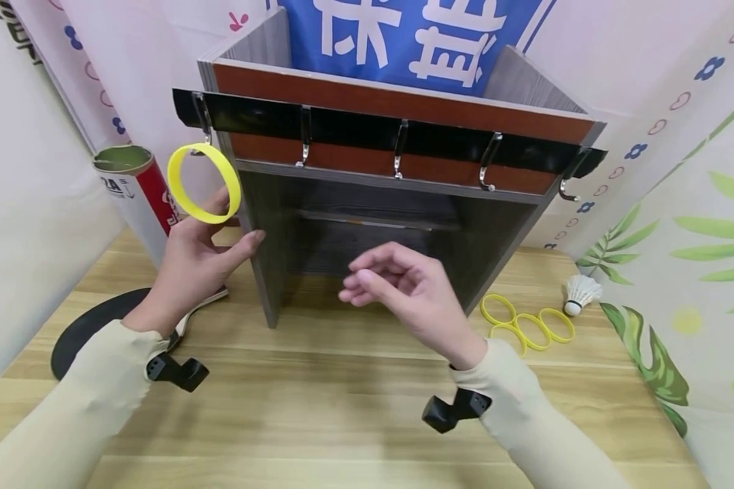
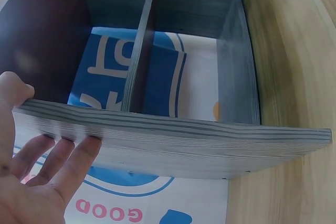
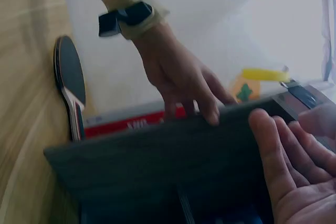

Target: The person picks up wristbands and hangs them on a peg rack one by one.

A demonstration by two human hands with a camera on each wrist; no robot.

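Note:
A small grey wooden shelf unit point(image 1: 275, 238) stands on the table, with a black rail of several silver hooks point(image 1: 355, 129) across its red-brown front. On the leftmost hook hangs a yellow ring point(image 1: 211, 218). My left hand point(image 1: 196, 258) grips the unit's left side panel; in the left wrist view the thumb lies on one face of the panel point(image 2: 173, 124) and the fingers on the other. My right hand point(image 1: 412, 292), fingers loosely curled, holds nothing in front of the unit's opening. The right wrist view also catches the yellow ring point(image 3: 262, 74), edge-on.
Several yellow rings point(image 1: 535, 348) lie on the table to the right, beside a shuttlecock point(image 1: 582, 292). Left of the unit stands a tall red and white tube point(image 1: 131, 190). A black table tennis paddle point(image 1: 92, 322) lies near my left forearm. Printed curtains hang around the table.

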